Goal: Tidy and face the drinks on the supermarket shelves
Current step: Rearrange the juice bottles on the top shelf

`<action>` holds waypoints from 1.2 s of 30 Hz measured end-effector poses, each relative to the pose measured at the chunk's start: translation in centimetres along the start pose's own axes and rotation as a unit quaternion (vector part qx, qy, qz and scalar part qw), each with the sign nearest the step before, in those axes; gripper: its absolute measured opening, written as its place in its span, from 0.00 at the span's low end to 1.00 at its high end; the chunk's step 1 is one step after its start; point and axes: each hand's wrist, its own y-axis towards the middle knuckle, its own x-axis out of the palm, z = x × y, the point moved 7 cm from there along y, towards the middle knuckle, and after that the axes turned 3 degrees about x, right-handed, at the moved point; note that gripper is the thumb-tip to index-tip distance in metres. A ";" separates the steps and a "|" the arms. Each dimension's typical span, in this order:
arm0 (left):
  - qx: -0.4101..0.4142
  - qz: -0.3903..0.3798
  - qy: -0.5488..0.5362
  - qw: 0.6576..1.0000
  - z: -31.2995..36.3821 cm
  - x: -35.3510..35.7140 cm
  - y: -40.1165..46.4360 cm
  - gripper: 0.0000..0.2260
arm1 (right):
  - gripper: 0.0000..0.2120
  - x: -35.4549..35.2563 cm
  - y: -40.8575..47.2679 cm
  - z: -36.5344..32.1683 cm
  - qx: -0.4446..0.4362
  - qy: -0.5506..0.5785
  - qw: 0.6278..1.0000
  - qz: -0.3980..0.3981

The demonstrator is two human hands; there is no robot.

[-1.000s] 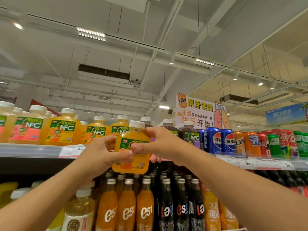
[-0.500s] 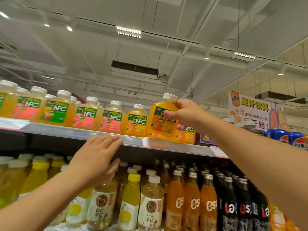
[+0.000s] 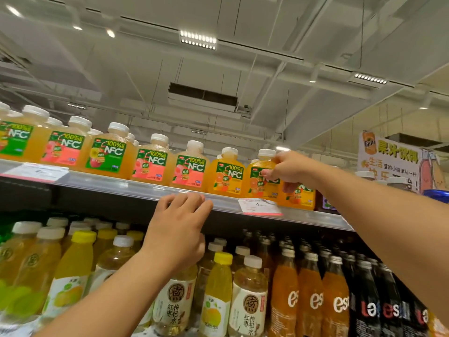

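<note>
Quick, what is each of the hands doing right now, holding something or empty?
Left hand: open, empty, fingertips on the top shelf edge.
Right hand: gripping an orange NFC juice bottle standing on the top shelf.

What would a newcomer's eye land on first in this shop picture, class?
Probably the right hand gripping an orange NFC juice bottle on the top shelf, in a row of white-capped bottles. Next, the left hand, fingers resting open on the shelf edge above the lower drinks.

Juice bottles (image 3: pixel 189 166) crowd the top shelf (image 3: pixel 136 190) edge — open air above their caps.
</note>
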 end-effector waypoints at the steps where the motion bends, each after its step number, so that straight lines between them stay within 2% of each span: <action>1: -0.003 0.000 0.001 1.000 0.0 0.1 0.0 0.30 | 0.15 0.2 0.0 0.1 0.004 -0.003 1.000 -0.001; 12: -0.016 0.010 0.005 1.000 0.2 0.4 0.0 0.32 | 0.18 1.7 -0.5 -0.6 0.040 -0.002 0.999 0.014; 14: -0.017 0.018 0.003 1.000 0.3 0.5 0.0 0.32 | 0.25 1.8 -1.0 -0.8 0.031 0.011 0.999 0.040; 18: -0.021 0.027 0.002 0.999 0.3 0.5 0.1 0.33 | 0.47 2.9 -1.8 -1.2 -0.012 -0.013 0.998 0.065; 21: -0.022 0.033 -0.003 0.999 0.4 0.5 0.1 0.33 | 0.51 3.0 -1.7 -1.1 -0.026 -0.080 0.990 0.109; 26: -0.030 0.034 0.002 0.999 0.4 0.5 0.4 0.32 | 0.45 4.1 -1.8 -0.6 -0.041 -0.060 0.991 0.112; 29: -0.039 0.042 0.018 0.998 0.4 0.8 0.4 0.32 | 0.33 4.4 -3.0 -0.6 -0.069 -0.028 0.986 0.150; 31: -0.041 0.048 0.029 0.998 0.4 1.0 0.4 0.33 | 0.24 4.5 -4.9 -0.9 -0.114 -0.009 0.975 0.193; 33: -0.044 0.044 0.035 0.997 0.4 1.1 0.4 0.33 | 0.19 5.0 -7.5 -1.5 -0.187 -0.043 0.952 0.237; 36: -0.056 0.012 0.038 0.998 0.7 1.0 0.3 0.34 | 0.18 7.4 -10.6 -2.1 -0.273 -0.103 0.932 0.216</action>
